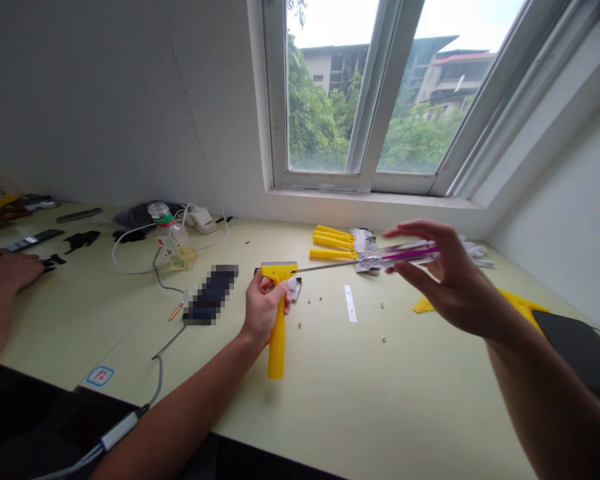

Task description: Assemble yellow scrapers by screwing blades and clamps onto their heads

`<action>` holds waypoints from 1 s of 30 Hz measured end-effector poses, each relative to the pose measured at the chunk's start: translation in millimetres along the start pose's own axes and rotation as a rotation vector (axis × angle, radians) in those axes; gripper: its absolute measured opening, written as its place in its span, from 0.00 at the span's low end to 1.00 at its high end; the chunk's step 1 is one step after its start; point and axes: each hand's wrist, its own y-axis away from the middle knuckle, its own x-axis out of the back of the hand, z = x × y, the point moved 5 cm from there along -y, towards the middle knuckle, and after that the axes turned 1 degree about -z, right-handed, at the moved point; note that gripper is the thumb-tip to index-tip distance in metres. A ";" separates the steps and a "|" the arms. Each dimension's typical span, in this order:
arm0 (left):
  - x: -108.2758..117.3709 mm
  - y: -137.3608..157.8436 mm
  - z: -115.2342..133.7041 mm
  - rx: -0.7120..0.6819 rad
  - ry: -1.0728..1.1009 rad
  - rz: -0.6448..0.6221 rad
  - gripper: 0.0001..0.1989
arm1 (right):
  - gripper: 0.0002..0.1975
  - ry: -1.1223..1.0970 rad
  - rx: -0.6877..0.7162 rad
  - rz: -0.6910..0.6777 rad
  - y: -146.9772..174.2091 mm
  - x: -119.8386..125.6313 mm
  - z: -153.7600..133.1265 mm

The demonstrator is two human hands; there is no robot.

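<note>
My left hand (266, 308) is closed around a yellow scraper (277, 347), its handle pointing down and its wide head with a grey edge on top. A screwdriver (405, 253) with a clear and purple handle lies between the thumb and fingers of my right hand (443, 273). Its long metal shaft runs left, and the tip meets the side of the scraper's head near a small hole. Several small screws (300, 325) are scattered on the table to the right of the scraper. A white strip (351, 303) with holes lies among them.
Several yellow handles (334, 255) and a plastic packet (365, 243) lie below the window. Left are a blurred-out dark object (213, 295), a bottle (173, 243) and cables. Another person's hand (17, 267) rests far left. At right are a yellow piece (523, 305) and a dark flat object (575, 350).
</note>
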 end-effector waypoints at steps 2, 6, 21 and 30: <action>-0.2 0.1 0.1 0.002 0.003 -0.003 0.13 | 0.17 0.068 -0.053 0.055 -0.1 3.4 1.4; -0.1 0.1 -0.4 0.015 0.015 -0.014 0.13 | 0.20 0.079 -0.004 0.018 -0.5 2.2 -1.8; 2.7 -3.5 0.7 0.027 0.028 -0.007 0.13 | 0.20 0.103 -0.022 -0.026 -1.1 -1.7 -0.8; 3.9 -4.4 2.2 0.054 0.064 -0.023 0.15 | 0.18 0.041 -0.046 -0.068 -1.7 -2.3 2.6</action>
